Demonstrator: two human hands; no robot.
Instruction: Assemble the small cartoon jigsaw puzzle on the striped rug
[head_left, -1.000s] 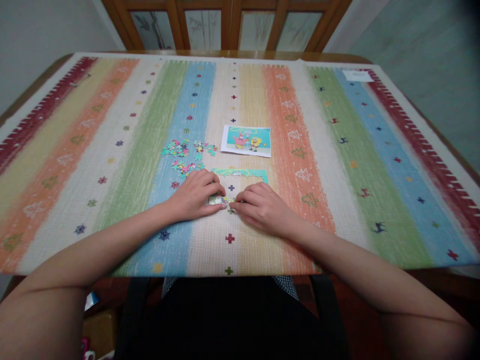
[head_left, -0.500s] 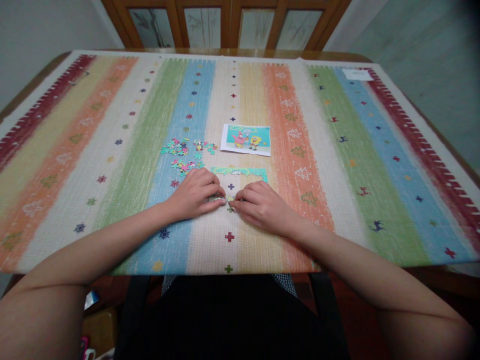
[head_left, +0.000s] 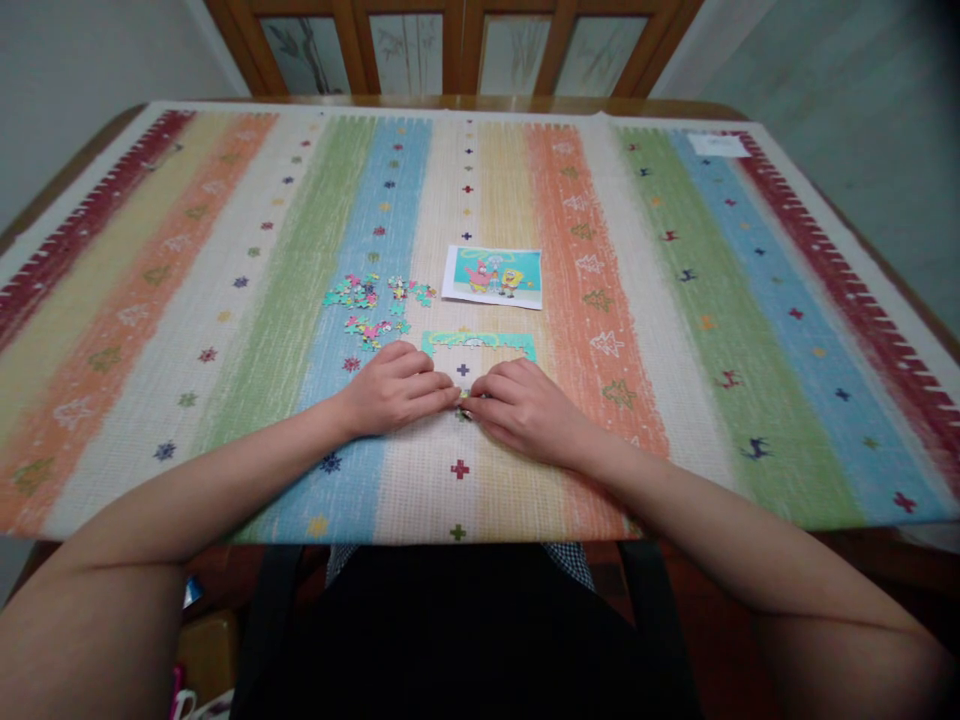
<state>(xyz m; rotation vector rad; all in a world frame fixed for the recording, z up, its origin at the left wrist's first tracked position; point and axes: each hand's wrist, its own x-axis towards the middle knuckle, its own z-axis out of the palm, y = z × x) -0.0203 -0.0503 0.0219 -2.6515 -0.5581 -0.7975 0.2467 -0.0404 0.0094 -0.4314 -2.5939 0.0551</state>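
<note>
My left hand (head_left: 403, 388) and my right hand (head_left: 520, 408) meet fingertip to fingertip over the middle of the table. Between them, small puzzle pieces (head_left: 464, 397) show in part, with the rest covered by fingers. Both hands are closed in a pinch on these pieces. Just beyond my hands lies a joined strip of puzzle (head_left: 480, 345), green-teal with a jagged lower edge. Loose puzzle pieces (head_left: 363, 292) are heaped to the left, past my left hand. Behind the strip rests a picture card (head_left: 495, 277) with cartoon figures.
A striped tablecloth (head_left: 705, 400) covers the table. At the far right corner lies a white slip of paper (head_left: 718, 146). Wooden doors with glass panels (head_left: 407, 55) stand behind the table. Below the near edge, at left, are a box-like brown object (head_left: 208, 650) and other items.
My left fingers have moved slightly right and straightened toward my right fingertips, covering more of the small pieces. My right hand stays nearly in place. The view has shifted a little.
</note>
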